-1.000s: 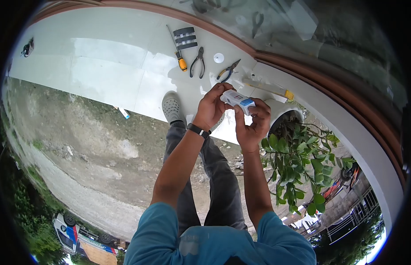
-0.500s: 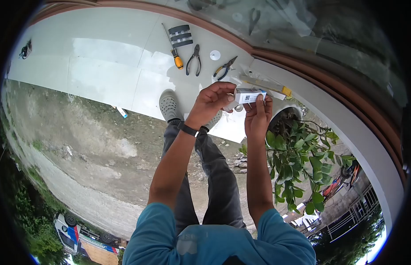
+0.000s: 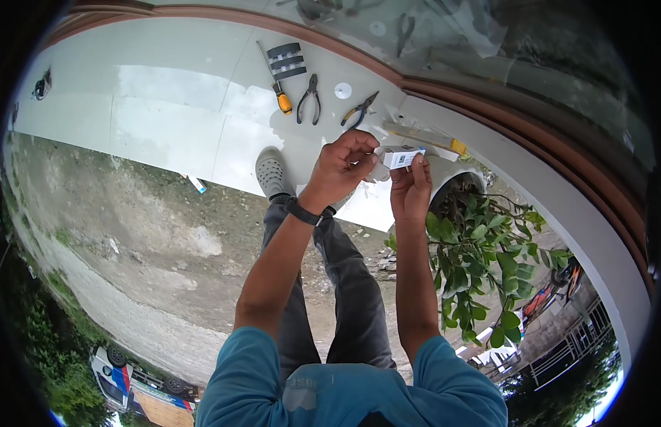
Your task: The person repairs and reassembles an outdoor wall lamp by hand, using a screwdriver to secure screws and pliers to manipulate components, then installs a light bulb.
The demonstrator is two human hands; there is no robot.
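My right hand (image 3: 411, 188) grips a small white carton (image 3: 401, 159) with blue edging and a printed code, thumb on top and fingers beneath. Close by its left end is my left hand (image 3: 344, 165), its fingers curled and thumb drawn in. A pale, see-through rounded piece (image 3: 379, 171) shows between the left fingertips and the carton; I cannot tell whether the left fingers hold it. Beyond the hands on the tiled ledge lie pliers with dark handles (image 3: 310, 99), a second pair of pliers (image 3: 360, 109) and a yellow-handled screwdriver (image 3: 283, 99).
Black strips (image 3: 286, 61) and a white disc (image 3: 343, 90) lie among the tools. A yellow-ended level-like bar (image 3: 426, 136) rests beside the window frame (image 3: 487, 110). A leafy potted plant (image 3: 480, 263) stands right of my legs. Another small carton (image 3: 195, 183) lies at the ledge's edge.
The carton has tilted slightly, and its left end has moved a little away from my left fingertips. The pale rounded piece shows more between them.
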